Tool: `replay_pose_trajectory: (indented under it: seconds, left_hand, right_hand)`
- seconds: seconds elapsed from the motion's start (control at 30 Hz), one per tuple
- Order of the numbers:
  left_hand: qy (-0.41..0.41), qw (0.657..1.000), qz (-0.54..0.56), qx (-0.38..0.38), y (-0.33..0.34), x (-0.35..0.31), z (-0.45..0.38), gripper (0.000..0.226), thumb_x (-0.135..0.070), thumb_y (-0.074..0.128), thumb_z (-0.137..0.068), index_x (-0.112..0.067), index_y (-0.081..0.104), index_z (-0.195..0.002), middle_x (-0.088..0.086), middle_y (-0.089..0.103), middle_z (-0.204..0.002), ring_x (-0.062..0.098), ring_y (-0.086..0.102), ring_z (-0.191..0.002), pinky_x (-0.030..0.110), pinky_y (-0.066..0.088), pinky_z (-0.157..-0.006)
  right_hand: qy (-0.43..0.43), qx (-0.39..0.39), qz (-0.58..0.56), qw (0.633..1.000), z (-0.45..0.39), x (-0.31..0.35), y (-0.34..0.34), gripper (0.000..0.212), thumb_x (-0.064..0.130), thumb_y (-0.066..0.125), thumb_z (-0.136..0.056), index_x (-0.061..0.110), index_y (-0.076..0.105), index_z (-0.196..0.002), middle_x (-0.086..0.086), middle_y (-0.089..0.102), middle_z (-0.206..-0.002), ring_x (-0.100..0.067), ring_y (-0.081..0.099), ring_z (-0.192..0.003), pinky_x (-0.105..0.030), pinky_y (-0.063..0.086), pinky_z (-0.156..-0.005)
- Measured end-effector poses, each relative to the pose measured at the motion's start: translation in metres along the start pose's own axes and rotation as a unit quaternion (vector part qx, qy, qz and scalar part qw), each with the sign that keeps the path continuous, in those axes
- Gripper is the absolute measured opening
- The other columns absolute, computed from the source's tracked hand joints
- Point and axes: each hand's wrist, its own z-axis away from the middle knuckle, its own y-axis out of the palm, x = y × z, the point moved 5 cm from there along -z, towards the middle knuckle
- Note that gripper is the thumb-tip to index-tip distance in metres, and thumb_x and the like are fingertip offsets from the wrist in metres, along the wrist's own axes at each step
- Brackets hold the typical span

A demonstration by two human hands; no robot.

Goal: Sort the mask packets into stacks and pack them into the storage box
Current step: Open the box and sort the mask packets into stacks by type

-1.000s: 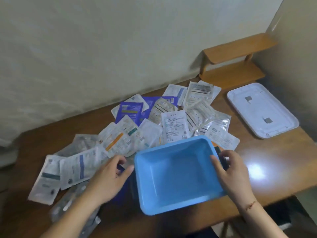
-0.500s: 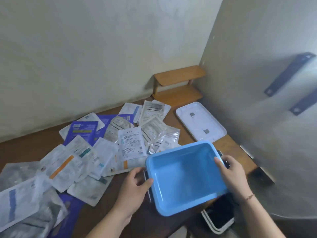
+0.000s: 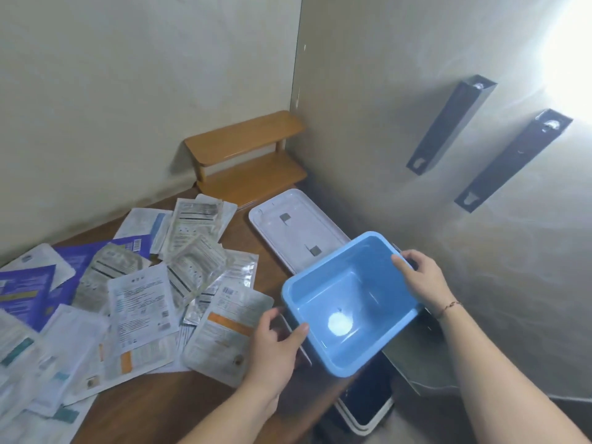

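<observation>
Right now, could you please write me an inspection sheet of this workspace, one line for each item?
Surface: brown wooden table, mostly covered on its left part.
Job's things: blue storage box empty, held over the table's right edge; mask packets lie loose and overlapping, no stacks yet.
Clutter: white lid lies flat by the wall, behind the box.
Grips: left hand holds the box's near-left end; right hand holds its far-right end.
Cables: nothing seen.
Surroundings: small wooden shelf in the corner; two dark brackets on the right wall; a white-rimmed bin below the table's edge.
</observation>
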Motion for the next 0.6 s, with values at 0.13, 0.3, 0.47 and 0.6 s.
replay_pose_trajectory:
  seconds: [0.13,0.3,0.47,0.6]
  left_hand:
    - [0.000,0.998,-0.061,0.031,-0.001,-0.015,0.007,0.049,-0.033,0.074,-0.084,-0.027,0.046,-0.124,-0.011,0.065,-0.116,0.011,0.063,-0.110,0.038,0.050,-0.100]
    - [0.116,0.972,-0.189,-0.073,-0.067,-0.048,0.004,0.019,-0.038,0.065,-0.090,-0.036,0.054,-0.105,-0.016,0.061,-0.113,0.004,0.058,-0.111,0.017,0.044,-0.094]
    - [0.156,0.903,-0.308,-0.256,-0.229,-0.051,0.034,0.028,-0.032,0.067,-0.087,-0.023,0.064,-0.113,-0.008,0.059,-0.117,0.008,0.049,-0.115,0.024,0.039,-0.103]
    - [0.131,0.802,-0.426,-0.399,-0.354,-0.018,0.091,0.036,-0.035,0.068,-0.081,-0.025,0.064,-0.115,-0.005,0.056,-0.129,0.020,0.045,-0.126,0.043,0.037,-0.108]
  right_hand:
    - [-0.020,-0.041,0.034,0.998,0.011,0.010,-0.015,0.020,0.041,0.066,-0.085,0.021,0.066,-0.084,0.000,0.069,-0.095,-0.023,0.063,-0.091,-0.040,0.051,-0.082]
    - [-0.184,-0.155,0.072,0.968,0.058,0.095,-0.003,0.050,0.053,0.049,-0.084,0.011,0.061,-0.108,-0.011,0.061,-0.117,-0.031,0.055,-0.112,-0.048,0.042,-0.103]
    - [-0.340,0.031,-0.017,0.940,0.163,0.217,0.145,0.041,0.041,0.052,-0.084,0.008,0.063,-0.105,-0.013,0.064,-0.113,-0.033,0.057,-0.109,-0.025,0.036,-0.100]
    - [-0.429,0.213,0.052,0.876,0.249,0.257,0.288,0.029,0.034,0.071,-0.083,0.020,0.068,-0.107,0.001,0.065,-0.117,-0.024,0.059,-0.111,-0.040,0.049,-0.093]
